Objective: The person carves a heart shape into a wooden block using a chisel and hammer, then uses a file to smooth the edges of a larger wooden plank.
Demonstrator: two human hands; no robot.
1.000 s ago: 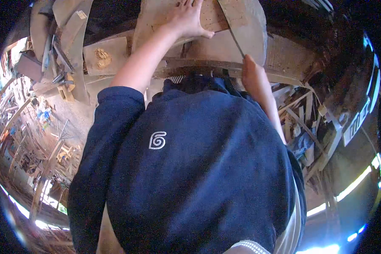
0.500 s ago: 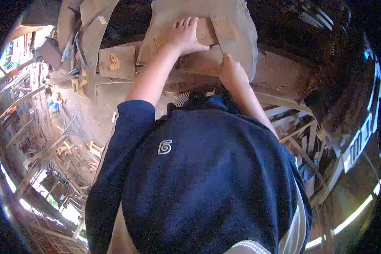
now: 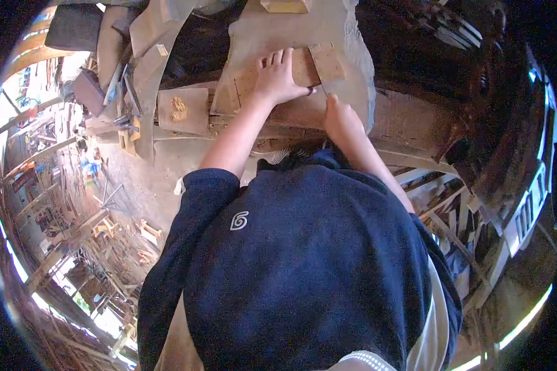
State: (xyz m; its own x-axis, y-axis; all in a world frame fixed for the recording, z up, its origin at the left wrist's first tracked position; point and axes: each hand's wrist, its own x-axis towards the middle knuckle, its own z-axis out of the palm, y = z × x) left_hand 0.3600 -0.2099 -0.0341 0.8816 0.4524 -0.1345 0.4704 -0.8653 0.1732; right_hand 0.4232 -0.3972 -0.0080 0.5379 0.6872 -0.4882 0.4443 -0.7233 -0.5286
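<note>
My left hand (image 3: 276, 82) lies with fingers spread on a flat wooden board (image 3: 301, 67), its thumb stretched along the board's near edge. The board rests on a thick wooden slab (image 3: 272, 34). My right hand (image 3: 341, 117) is closed around the handle of what looks like a thin-bladed handsaw (image 3: 324, 90); the handle is hidden in the fist. The narrow blade runs across the board just right of my left hand, and a paler piece of wood (image 3: 329, 62) lies on the blade's other side.
A wooden block (image 3: 285, 5) sits at the slab's far end. Left of the slab, wood shavings (image 3: 179, 109) lie on a beam. Timber offcuts (image 3: 122, 93) lean further left. Stacked lengths of wood (image 3: 439, 185) are at the right, and scattered wood covers the floor at the left.
The whole view has tilted, so the slab, board and both hands sit lower in the picture. My right hand appears slightly closer to the board. My left hand keeps its place on the board.
</note>
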